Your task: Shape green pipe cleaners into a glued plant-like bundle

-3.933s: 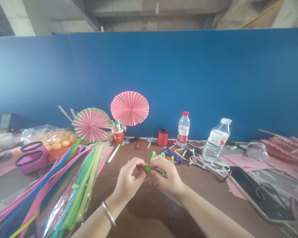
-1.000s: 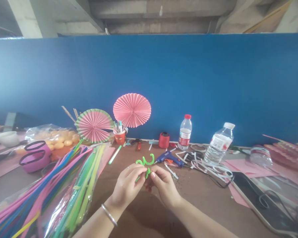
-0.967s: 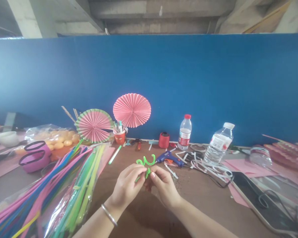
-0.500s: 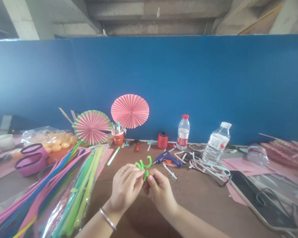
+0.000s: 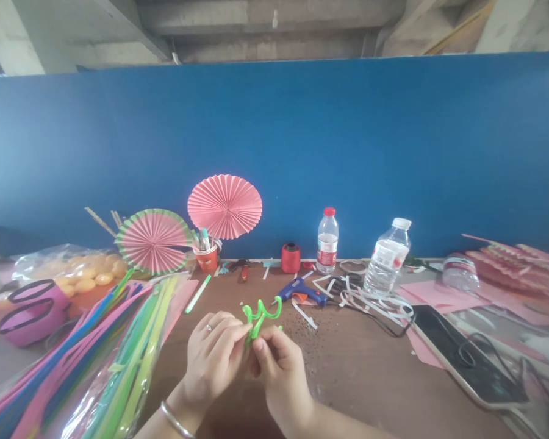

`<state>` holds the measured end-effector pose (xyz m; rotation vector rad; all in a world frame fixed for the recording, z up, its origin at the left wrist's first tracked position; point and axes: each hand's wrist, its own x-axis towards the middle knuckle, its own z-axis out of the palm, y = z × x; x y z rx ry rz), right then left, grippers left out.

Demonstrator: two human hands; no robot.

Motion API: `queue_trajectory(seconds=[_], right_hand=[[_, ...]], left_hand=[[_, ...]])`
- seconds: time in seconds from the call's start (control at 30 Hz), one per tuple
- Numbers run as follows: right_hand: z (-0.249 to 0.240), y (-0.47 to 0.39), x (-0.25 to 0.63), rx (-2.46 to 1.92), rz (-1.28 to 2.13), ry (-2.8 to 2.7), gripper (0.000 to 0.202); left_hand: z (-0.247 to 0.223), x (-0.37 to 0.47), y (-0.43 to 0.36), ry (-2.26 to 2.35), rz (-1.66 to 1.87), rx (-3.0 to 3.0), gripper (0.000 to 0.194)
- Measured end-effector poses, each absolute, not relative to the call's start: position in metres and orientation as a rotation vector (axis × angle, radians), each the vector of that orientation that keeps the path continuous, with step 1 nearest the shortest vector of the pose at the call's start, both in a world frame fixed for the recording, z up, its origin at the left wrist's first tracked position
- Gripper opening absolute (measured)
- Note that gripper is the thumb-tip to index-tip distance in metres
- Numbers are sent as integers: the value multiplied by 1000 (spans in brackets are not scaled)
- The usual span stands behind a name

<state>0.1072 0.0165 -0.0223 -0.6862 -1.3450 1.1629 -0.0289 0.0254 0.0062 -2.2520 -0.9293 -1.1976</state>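
A bright green pipe cleaner (image 5: 258,317), bent into curls, sticks up between my hands over the brown table. My left hand (image 5: 217,356), with a ring and a bangle at the wrist, pinches it from the left side. My right hand (image 5: 281,369) grips its lower part between thumb and fingers. The fingertips of both hands nearly meet and hide the bottom of the green piece. Just beyond, to the right, lies a blue glue gun (image 5: 302,291).
Bagged coloured pipe cleaners (image 5: 132,353) lie at left. Pleated paper fans (image 5: 225,207) stand behind, by a red cup of pens (image 5: 207,261). Two bottles (image 5: 327,244), white strips (image 5: 379,302) and a black phone-like slab (image 5: 466,353) sit at right. A blue partition (image 5: 302,134) closes the back.
The green pipe cleaner has turned and its curls now stand higher and more spread above my fingers. Both hands stay closed on it. The whole view has shifted slightly.
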Motion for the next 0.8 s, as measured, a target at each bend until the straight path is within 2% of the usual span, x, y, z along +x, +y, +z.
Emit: queue_trajectory(seconds=[0.33, 0.8], right_hand=[[-32, 9, 100, -780, 1020, -1282, 28], [-31, 11, 105, -736, 1074, -1356, 27]], left_hand=[[6, -26, 19, -934, -1213, -2383, 21], [6, -22, 21, -991, -1264, -2376, 21]])
